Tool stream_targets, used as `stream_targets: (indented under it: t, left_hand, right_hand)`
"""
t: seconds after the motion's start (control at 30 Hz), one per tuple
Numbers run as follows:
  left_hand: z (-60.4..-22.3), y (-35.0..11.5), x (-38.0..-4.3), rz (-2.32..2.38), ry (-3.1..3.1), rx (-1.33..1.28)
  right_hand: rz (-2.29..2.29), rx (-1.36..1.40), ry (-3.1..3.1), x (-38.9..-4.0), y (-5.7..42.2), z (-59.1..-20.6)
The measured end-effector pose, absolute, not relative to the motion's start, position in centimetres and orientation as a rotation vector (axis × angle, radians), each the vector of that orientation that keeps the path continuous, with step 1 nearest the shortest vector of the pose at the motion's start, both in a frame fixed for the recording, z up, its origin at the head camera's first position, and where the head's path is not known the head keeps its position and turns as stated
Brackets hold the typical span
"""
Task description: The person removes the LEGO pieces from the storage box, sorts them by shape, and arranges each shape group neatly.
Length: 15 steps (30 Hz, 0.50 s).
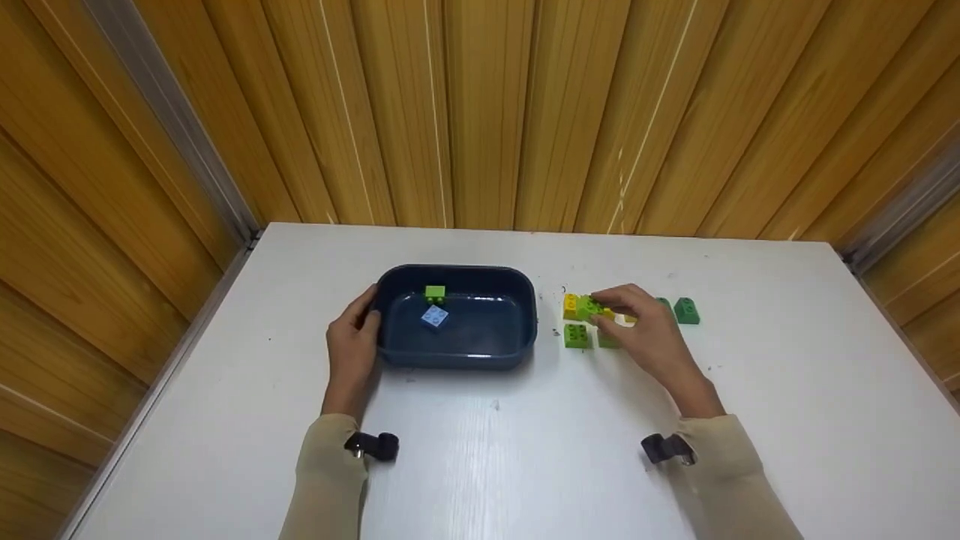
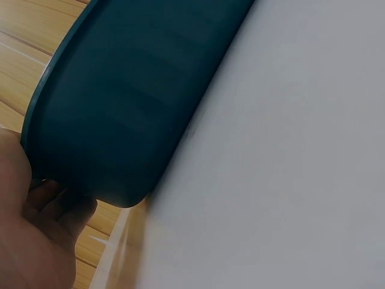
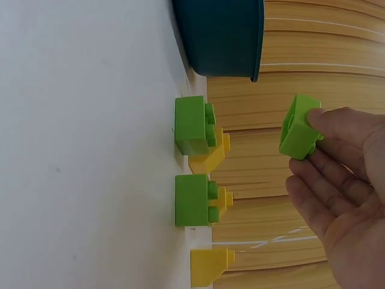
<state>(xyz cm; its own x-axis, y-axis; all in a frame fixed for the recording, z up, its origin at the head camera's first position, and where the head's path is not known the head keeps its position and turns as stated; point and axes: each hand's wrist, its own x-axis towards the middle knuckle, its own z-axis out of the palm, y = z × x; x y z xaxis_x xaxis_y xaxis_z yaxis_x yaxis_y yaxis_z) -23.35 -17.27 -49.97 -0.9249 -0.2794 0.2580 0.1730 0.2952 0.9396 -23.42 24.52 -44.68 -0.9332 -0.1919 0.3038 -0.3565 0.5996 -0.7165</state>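
My left hand (image 1: 352,341) grips the left end of a dark blue tub (image 1: 456,360), thumb at the rim and fingers on the outside wall. Inside the tub lie a light green brick (image 1: 435,293) and a light blue brick (image 1: 435,317). To the right of the tub, my right hand (image 1: 645,330) pinches a light green brick (image 3: 301,127) between thumb and fingers, raised above the table. Below it stand two more light green bricks, one nearer the tub (image 3: 191,123) and one beside it (image 3: 192,200). Yellow bricks (image 3: 210,267) stand behind and beside them, partly hidden.
Dark green bricks (image 1: 686,310) stand at the right end of the group. All rest on a white table (image 1: 480,435), with wood-patterned panels (image 1: 480,112) behind and at both sides. Dark straps (image 1: 373,445) with small cameras circle both sleeved wrists.
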Motion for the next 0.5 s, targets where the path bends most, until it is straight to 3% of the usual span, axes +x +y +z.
stream_targets:
  t: [0.5]
  left_hand:
    - [-50.0, -17.5, -23.3, -1.659, -2.196, 0.096]
  right_hand:
    - [1.16, 0.4, -2.672, -23.4, 27.1, -44.8]
